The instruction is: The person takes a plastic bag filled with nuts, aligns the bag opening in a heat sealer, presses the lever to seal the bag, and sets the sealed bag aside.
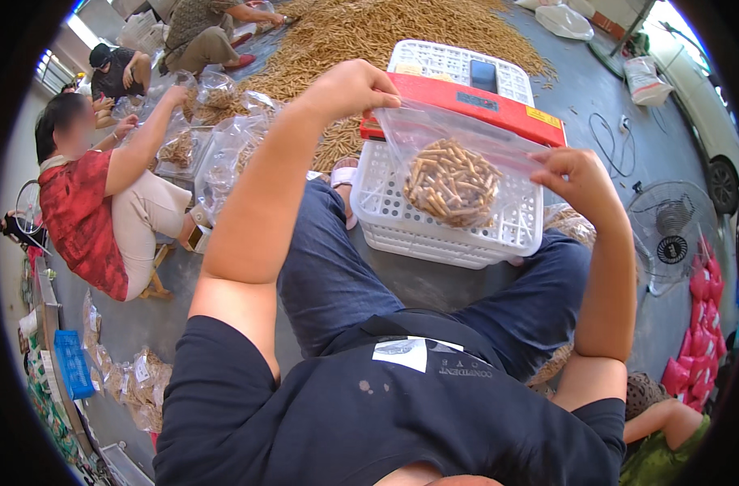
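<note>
A clear zip-top plastic bag (454, 176) holds short brown dried root-like pieces (451, 182). My left hand (357, 91) pinches the bag's upper left corner. At its upper right corner, my right hand (573, 173) grips the plastic between thumb and fingers. The bag's top edge is stretched along the front of a red bag heat sealer (478, 106), and its filled part rests on an upturned white plastic basket (448, 246). Whether the bag's mouth lies inside the sealer's jaw cannot be told.
Behind the sealer, a phone (483, 75) lies on another white basket (399, 54). A large heap of brown pieces (357, 36) covers the floor ahead. Filled bags (232, 146) and a seated co-worker in red (84, 200) are at left. A floor fan (673, 231) and cable (612, 146) are at right.
</note>
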Available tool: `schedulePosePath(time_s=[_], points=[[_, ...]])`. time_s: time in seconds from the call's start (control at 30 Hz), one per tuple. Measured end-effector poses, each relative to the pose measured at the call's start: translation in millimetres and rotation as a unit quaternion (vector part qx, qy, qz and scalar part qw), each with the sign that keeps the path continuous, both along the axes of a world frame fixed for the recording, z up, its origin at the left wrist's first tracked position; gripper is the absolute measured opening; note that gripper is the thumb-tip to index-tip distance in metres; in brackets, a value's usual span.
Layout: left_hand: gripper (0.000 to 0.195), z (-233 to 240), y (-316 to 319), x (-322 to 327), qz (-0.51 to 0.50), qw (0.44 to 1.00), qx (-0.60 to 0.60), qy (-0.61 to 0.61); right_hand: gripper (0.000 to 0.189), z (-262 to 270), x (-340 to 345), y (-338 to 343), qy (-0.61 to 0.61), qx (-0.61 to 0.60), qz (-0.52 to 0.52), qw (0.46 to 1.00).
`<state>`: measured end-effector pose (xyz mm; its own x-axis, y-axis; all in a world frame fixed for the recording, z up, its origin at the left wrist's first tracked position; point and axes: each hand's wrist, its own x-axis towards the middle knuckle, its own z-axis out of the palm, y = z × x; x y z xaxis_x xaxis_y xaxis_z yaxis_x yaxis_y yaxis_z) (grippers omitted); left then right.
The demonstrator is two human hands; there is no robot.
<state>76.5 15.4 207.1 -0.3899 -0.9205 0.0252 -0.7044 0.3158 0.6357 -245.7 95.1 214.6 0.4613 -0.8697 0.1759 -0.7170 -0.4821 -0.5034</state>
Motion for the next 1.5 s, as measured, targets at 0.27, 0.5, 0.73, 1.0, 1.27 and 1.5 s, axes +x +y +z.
schedulePosePath(time_s=[0.27,0.5,0.73,1.0,1.27,1.5], points=[[0.036,-52,-6,32,-0.132,0.911,0.132,0.369,0.011,-35,-4,0,-0.205,0.023,-0.057,0.977],[0.029,-85,2,-3,-0.134,0.858,0.147,0.473,0.005,-48,5,20,-0.282,0.025,-0.104,0.953],[0.008,-77,17,-14,-0.017,0.847,0.021,0.531,0.015,-37,-2,26,-0.213,-0.079,-0.130,0.965],[0.012,-99,43,-22,0.066,0.844,0.002,0.532,0.004,-67,-18,8,-0.430,0.009,-0.083,0.899],[0.019,-103,30,-12,-0.029,0.883,0.033,0.467,0.015,-50,-13,17,-0.242,-0.124,-0.079,0.959],[0.023,-98,35,-14,-0.043,0.900,-0.027,0.433,0.019,13,-16,23,0.083,-0.095,0.000,0.992]])
